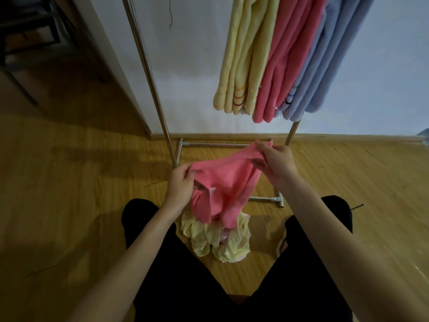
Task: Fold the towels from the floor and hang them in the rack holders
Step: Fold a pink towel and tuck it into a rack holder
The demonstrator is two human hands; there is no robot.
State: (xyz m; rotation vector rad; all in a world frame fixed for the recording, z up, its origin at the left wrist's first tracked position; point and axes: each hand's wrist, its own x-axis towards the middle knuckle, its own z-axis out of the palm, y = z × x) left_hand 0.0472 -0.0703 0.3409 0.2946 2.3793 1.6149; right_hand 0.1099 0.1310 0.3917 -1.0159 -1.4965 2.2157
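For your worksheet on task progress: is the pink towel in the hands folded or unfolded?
Unfolded. The pink towel hangs bunched and rumpled between the left hand and right hand, each pinching an edge, with no flat fold.

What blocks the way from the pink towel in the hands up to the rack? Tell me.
Nothing visible does. Both the left hand and right hand grip the pink towel, and open air lies between it and the rack. The hung towels fill its right part; its top bar is out of view.
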